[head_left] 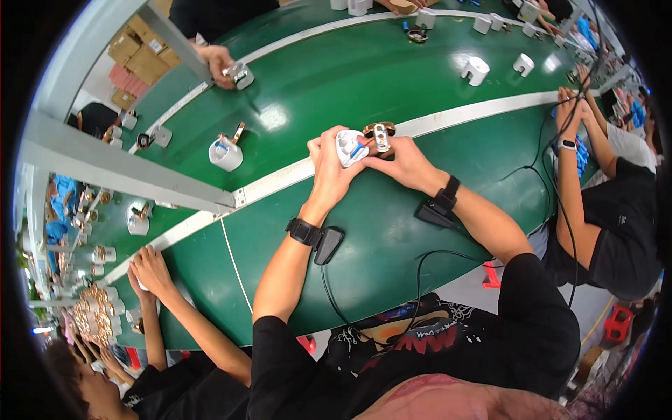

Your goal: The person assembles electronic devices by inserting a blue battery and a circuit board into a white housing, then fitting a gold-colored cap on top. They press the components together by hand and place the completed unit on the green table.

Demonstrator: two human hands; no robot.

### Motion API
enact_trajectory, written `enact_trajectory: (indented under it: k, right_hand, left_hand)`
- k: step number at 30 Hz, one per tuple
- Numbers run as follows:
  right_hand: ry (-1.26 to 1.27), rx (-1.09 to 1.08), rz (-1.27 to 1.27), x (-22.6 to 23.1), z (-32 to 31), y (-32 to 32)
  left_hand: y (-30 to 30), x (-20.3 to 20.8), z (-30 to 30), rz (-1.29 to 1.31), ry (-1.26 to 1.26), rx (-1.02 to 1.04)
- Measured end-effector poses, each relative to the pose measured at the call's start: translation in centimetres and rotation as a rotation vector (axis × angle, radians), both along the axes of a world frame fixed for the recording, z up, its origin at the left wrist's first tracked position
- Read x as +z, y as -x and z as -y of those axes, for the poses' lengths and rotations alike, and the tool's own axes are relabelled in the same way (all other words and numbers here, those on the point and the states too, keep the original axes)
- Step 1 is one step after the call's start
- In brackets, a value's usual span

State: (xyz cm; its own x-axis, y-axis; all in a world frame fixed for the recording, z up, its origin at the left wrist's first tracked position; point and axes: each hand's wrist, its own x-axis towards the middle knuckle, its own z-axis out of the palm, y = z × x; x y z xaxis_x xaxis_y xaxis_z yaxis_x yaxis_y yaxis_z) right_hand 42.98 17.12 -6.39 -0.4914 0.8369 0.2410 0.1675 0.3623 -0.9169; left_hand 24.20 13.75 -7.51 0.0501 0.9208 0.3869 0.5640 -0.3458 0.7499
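Near the white rail, my left hand [327, 162] is closed around a white plastic housing [348, 149], its open side turned up. Inside the housing shows a blue part [358, 150], with a bit of red beside it. My right hand [408, 164] grips a shiny gold-brown metal piece [381, 131] that has a pale insert on top. The two pieces are close together, touching or nearly so; my fingers partly hide the join. Black straps with small boxes sit on both of my wrists.
A white rail [280, 180] divides my green table [364, 259] from the green belt. On the belt stand a white housing [225, 157] with a gold part and more white housings [475, 71]. Grey posts [150, 171] rise at left. Co-workers flank me; black cables [420, 273] hang about.
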Motion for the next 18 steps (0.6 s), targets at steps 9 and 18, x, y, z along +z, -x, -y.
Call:
enact_trajectory:
  k: [9, 18]
  right_hand:
    - [-0.129, -0.087, 0.282, 0.5, 0.0, -0.8]
    - [-0.027, 0.064, 0.347, 1.9, 0.3, -1.2]
  left_hand:
    - [-0.5, 0.0, 0.0, 0.068, 0.107, -0.003]
    - [-0.2, 0.1, 0.2, 0.099, 0.106, 0.031]
